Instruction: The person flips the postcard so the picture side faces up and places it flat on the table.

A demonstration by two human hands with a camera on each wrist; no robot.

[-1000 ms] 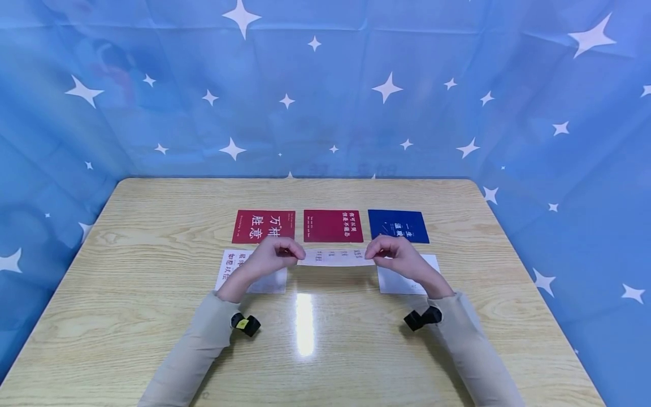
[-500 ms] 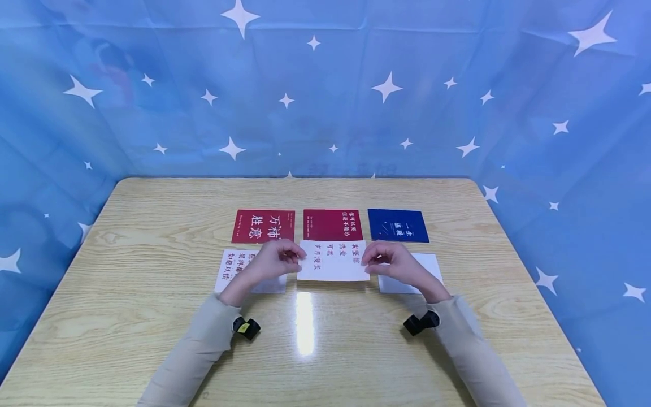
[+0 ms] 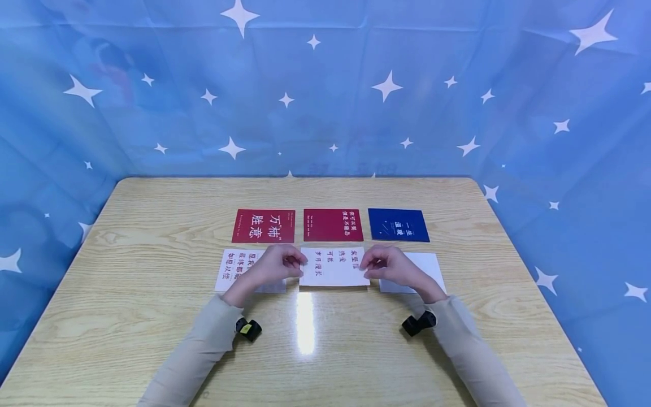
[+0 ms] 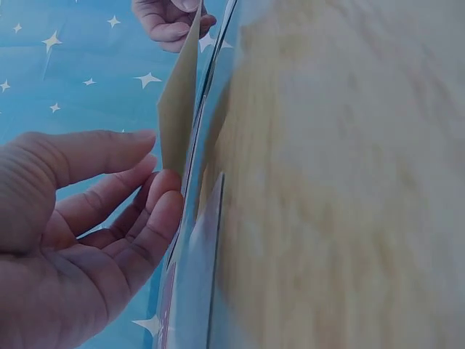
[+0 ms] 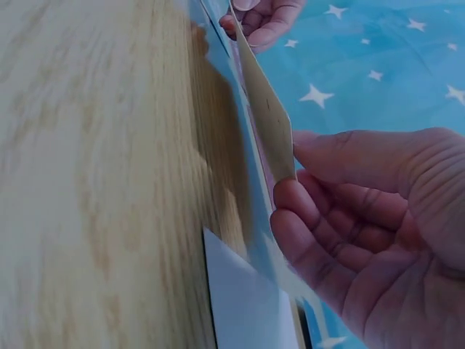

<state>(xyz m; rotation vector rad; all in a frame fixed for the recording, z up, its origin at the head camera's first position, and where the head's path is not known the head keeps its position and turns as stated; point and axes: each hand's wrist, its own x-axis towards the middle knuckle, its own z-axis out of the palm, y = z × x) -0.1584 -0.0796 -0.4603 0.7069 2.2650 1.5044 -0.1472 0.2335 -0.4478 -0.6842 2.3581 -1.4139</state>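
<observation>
A white card with dark lettering [image 3: 333,267] is held between my two hands, close over the table and level with the front row of cards. My left hand [image 3: 277,265] pinches its left edge with thumb and fingertips. At the opposite edge my right hand [image 3: 391,265] grips the card the same way. From the left wrist view, the card's underside [image 4: 180,94] rises past the fingertips. The right wrist view shows that underside [image 5: 265,109] between thumb and fingers, clear of the wood. My left hand partly covers a lettered white card [image 3: 234,271]; my right partly covers another white card [image 3: 429,268].
Along the back row lie a red card [image 3: 263,232], a second red card [image 3: 328,226] and a blue card [image 3: 396,217]. They rest on a wood-grain table [image 3: 335,373]. Behind it hangs a blue curtain with white stars [image 3: 432,45].
The held card has swung from steeply tilted to flatter, so its lettered face shows more fully. It has then come slightly lower and nearer with both hands. The other cards stay put.
</observation>
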